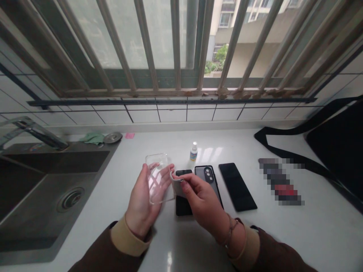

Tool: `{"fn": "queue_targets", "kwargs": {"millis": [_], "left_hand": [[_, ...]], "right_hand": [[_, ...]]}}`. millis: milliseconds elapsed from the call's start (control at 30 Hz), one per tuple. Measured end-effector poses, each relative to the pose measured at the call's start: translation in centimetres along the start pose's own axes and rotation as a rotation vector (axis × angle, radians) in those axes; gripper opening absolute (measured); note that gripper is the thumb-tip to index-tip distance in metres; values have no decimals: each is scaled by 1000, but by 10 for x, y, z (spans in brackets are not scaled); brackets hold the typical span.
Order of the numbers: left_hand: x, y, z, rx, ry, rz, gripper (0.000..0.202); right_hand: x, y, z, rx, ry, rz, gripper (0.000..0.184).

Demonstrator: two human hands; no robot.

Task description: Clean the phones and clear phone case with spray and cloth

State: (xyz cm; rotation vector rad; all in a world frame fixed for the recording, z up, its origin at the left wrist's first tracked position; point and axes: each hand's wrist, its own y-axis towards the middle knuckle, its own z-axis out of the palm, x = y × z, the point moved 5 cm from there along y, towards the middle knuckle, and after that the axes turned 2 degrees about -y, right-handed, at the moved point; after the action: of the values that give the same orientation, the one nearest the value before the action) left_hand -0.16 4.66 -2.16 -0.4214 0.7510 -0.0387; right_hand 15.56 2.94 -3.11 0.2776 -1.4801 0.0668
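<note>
Left grip (141, 200) wraps around a clear phone case (159, 177), thumb behind and fingers showing through it, and holds it upright just above the white table (283, 234) near the front edge. Right grip (204, 204) pinches a small grey cloth (177, 186) between thumb and fingertips against the case's right edge.

Both hands cover most of a black phone (183, 208) lying flat beneath them; only its top and bottom ends show. The right wrist hides the lower end of a dark-cased phone (208, 175), which lies back-up with its camera lenses showing. A patch (280, 181) further right is pixelated and cannot be made out. A black bag (337, 151) is cut off by the right edge, its strap trailing across the table.

At left, the dark sink (42, 211) holds only its round metal drain, with a tap (36, 134) reaching over it. A small white-capped bottle (194, 151) stands behind the phones; its contents cannot be seen.

The case is glossy and rounded at the corners. A second black phone (236, 187) lies flat and bare, a smooth slab. A crumpled green rag (92, 138) sits beside a round metal plug (112, 137).
</note>
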Motion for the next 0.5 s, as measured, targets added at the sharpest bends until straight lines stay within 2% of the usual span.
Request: {"fn": "queue_targets", "kwargs": {"millis": [100, 200, 267, 367, 433, 500], "left_hand": [[-6, 1, -2, -37, -12, 8, 29], [-16, 1, -4, -86, -47, 160, 31], [-23, -2, -2, -43, -55, 316, 32], [-29, -13, 7, 79, -12, 517, 22], [-27, -21, 12, 116, 24, 579, 19], [-25, -28, 14, 111, 54, 606, 30]], "right_hand": [[-8, -1, 6, 19, 144, 92, 32], [-16, -4, 11, 29, 238, 234, 39], [-21, -7, 15, 37, 300, 324, 42], [-28, -11, 22, 45, 395, 427, 43], [-31, -12, 25, 37, 447, 475, 42], [-32, -12, 28, 26, 514, 518, 41]]}}
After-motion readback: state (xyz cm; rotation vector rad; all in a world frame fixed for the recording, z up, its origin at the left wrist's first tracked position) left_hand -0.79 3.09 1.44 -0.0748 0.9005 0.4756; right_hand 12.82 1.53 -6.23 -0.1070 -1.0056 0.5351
